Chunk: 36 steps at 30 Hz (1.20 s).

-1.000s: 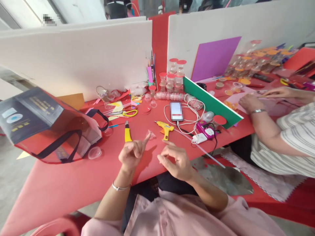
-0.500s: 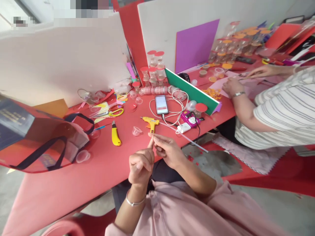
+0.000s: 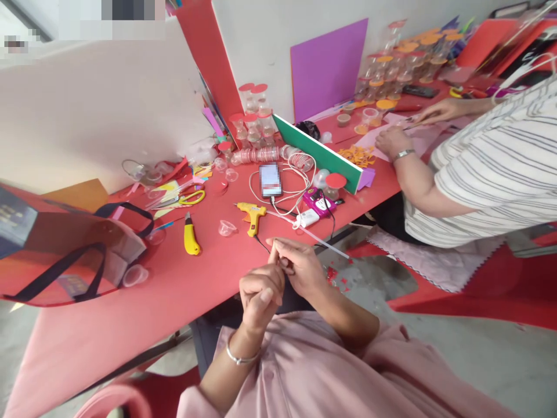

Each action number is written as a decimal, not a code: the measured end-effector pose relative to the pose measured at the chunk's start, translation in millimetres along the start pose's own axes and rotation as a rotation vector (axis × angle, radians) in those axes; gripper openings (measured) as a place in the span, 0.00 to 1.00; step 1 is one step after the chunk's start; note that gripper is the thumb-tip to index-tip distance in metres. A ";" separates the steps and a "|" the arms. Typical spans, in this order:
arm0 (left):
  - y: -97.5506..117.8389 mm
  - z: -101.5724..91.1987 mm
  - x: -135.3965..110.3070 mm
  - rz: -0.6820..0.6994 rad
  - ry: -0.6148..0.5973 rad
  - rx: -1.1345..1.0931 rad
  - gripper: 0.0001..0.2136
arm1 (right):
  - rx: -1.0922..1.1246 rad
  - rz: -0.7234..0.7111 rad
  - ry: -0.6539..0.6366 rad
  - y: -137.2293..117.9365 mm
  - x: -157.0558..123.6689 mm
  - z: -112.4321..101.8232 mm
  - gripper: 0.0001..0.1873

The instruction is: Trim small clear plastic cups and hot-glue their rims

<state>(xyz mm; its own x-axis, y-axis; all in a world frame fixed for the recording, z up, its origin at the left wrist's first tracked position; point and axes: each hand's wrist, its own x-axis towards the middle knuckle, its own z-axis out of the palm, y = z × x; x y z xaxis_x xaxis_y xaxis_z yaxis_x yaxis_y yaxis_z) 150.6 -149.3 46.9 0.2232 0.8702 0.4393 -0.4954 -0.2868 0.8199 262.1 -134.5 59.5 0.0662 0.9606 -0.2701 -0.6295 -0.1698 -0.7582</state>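
My left hand (image 3: 260,294) is curled at the near edge of the red table (image 3: 143,302), its index finger pointing up. My right hand (image 3: 299,268) is closed in a pinch around that fingertip; whatever lies between the fingers is too small to make out. Just beyond my hands lie a yellow glue gun (image 3: 250,212), a small clear cup (image 3: 227,227), a yellow utility knife (image 3: 190,235) and a clear glue stick (image 3: 322,241).
A phone (image 3: 270,179) on a white cable, a pink device (image 3: 320,201), yellow scissors (image 3: 192,197) and red-lidded jars (image 3: 253,115) crowd the table's far side. A red and black bag (image 3: 65,251) lies at left. A co-worker in a striped shirt (image 3: 491,168) works on paper beyond the green board (image 3: 319,154).
My hands were apart over the table; they have come together near the edge, closer to my body, and my right fingers now pinch my left index fingertip. The view has swung left.
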 end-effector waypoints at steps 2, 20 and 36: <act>-1.0 2.1 -1.8 -0.014 -0.004 0.000 0.18 | -0.010 -0.017 0.014 0.8 -0.8 -2.4 0.17; -2.6 3.8 0.9 -0.031 0.085 -0.221 0.18 | -0.090 -0.190 0.095 21.8 7.2 -4.5 0.09; 8.3 -94.3 53.8 -0.098 0.322 0.238 0.12 | -0.485 -0.489 -0.081 16.8 66.0 40.6 0.12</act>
<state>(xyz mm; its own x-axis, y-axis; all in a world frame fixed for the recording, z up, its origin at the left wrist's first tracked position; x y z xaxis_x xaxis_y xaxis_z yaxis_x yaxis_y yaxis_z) 79.3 -67.1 42.6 -0.0331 0.9679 0.2490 -0.2688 -0.2486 0.9306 224.4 -65.0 53.0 0.1844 0.9621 0.2009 -0.1235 0.2255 -0.9664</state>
